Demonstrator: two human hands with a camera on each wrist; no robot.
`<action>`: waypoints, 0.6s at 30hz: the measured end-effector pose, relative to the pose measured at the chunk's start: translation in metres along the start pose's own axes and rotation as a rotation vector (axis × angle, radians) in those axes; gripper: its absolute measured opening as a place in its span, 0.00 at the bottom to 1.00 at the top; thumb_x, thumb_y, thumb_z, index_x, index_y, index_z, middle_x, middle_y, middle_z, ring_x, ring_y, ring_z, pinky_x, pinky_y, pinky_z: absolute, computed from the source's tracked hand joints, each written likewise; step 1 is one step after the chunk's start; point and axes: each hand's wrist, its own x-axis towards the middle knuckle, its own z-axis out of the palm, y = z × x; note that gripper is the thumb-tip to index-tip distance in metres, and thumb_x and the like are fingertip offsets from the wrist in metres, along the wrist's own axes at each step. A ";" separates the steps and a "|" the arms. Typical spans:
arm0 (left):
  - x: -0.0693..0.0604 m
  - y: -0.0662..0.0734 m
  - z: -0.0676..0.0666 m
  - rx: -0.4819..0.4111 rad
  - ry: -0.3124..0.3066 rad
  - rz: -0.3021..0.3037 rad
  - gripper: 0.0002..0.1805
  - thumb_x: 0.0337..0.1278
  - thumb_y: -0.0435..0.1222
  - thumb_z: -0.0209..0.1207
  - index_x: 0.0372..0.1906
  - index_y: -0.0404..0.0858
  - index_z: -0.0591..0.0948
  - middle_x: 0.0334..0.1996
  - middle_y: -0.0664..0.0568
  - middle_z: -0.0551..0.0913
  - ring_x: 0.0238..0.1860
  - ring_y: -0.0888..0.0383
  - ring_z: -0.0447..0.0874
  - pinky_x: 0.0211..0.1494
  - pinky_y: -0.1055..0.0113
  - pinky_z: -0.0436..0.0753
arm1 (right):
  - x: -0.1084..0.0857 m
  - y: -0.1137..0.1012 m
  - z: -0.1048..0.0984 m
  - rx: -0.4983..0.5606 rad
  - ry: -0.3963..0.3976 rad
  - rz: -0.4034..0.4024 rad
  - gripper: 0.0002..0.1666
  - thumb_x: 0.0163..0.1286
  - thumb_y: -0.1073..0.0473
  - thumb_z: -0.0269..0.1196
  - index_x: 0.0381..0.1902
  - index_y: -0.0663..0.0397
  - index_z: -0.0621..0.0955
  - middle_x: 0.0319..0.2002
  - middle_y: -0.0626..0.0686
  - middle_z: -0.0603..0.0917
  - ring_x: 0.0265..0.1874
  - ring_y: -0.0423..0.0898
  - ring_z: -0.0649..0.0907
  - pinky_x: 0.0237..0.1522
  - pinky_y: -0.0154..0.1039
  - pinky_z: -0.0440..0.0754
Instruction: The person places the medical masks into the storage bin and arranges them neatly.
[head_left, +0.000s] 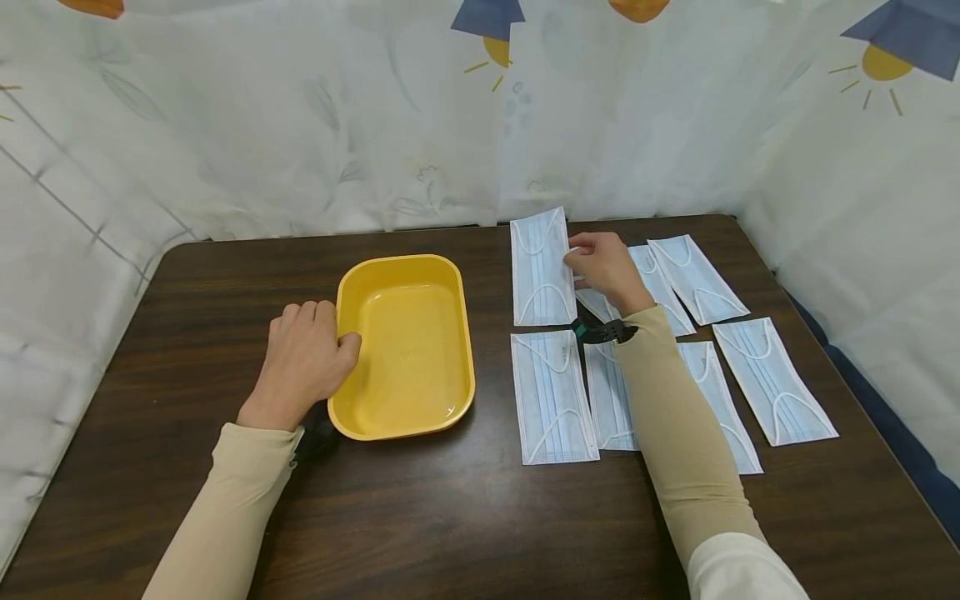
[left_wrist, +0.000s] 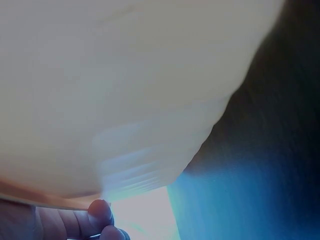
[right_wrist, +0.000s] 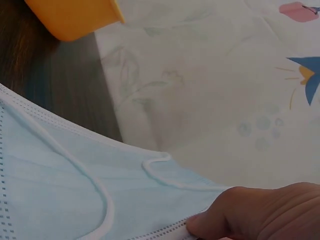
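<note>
Nearest the camera, your tan sleeves (head_left: 217, 517) reach in from the bottom edge over a dark wood-grain table (head_left: 450, 533). Your right hand (head_left: 606, 267) pinches the right-hand edge of a pale-blue face mask (head_left: 540, 271), the thumb on its top face; the fingertips beneath are hidden. That mask lies just left of those fingers, at the far left of the group, its long axis running away from you, its far end reaching past the table's back edge in view. Your right hand is the nearer one to it. The yellow tray (head_left: 405, 358) stands farther left, a strip of bare table between. Your left hand (head_left: 303, 358) grips the tray's left rim, thumb hooked over the inside. The other masks (head_left: 772, 387) lie in two rough rows, to the right and toward you. No brand, label or writing can be read.
</note>
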 end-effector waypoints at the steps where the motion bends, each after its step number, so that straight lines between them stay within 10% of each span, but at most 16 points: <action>1: 0.000 0.000 0.000 0.000 -0.002 -0.001 0.14 0.63 0.39 0.45 0.29 0.31 0.70 0.25 0.41 0.69 0.32 0.42 0.63 0.38 0.54 0.62 | 0.000 0.000 0.000 0.001 -0.010 -0.002 0.27 0.73 0.62 0.55 0.68 0.61 0.76 0.59 0.65 0.84 0.53 0.56 0.87 0.48 0.47 0.90; 18: -0.001 0.000 0.001 0.000 0.033 0.015 0.13 0.62 0.38 0.47 0.28 0.32 0.71 0.25 0.41 0.69 0.31 0.42 0.64 0.36 0.56 0.62 | -0.012 -0.014 -0.006 0.050 0.084 -0.144 0.24 0.75 0.62 0.57 0.67 0.60 0.77 0.50 0.64 0.86 0.43 0.49 0.86 0.44 0.45 0.91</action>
